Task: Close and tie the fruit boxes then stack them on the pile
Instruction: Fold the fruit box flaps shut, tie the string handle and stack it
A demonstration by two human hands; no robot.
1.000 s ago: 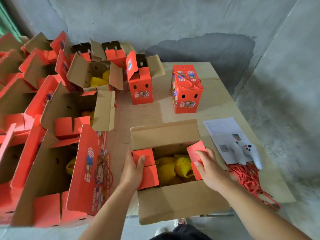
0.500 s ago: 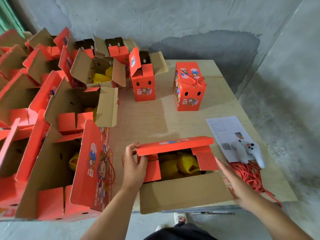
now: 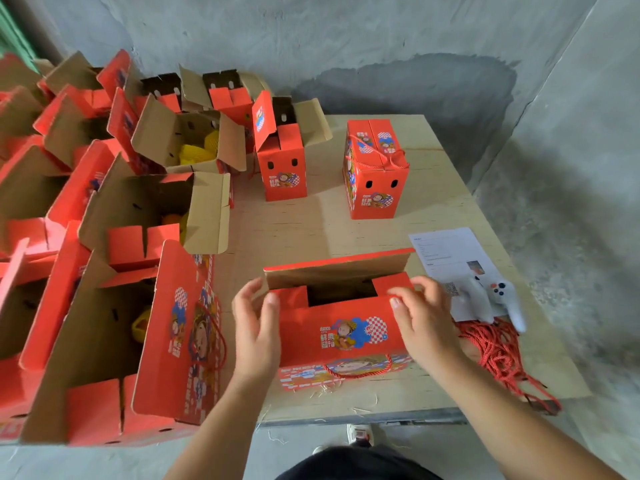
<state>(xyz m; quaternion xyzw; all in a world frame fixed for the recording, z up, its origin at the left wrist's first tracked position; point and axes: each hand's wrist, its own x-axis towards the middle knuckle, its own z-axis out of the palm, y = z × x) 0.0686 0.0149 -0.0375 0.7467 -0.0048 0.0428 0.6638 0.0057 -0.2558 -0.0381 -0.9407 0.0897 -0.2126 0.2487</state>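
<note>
Box: we see the red fruit box (image 3: 341, 332) half closed, far flap (image 3: 337, 271) raised.
Left hand (image 3: 258, 325): fingers curled on its left end.
Right hand (image 3: 420, 322): fingers bent, pressing the right end flap (image 3: 393, 284).

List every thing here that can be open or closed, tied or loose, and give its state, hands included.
Near box: front flap folded down, back flap still up, untied.
Far right box: closed, cord tied.
Middle box: flaps open.
Left boxes: open.
Red cords: loose heap.
Left hand: holding the box's left end.
Right hand: gripping the right end.
</note>
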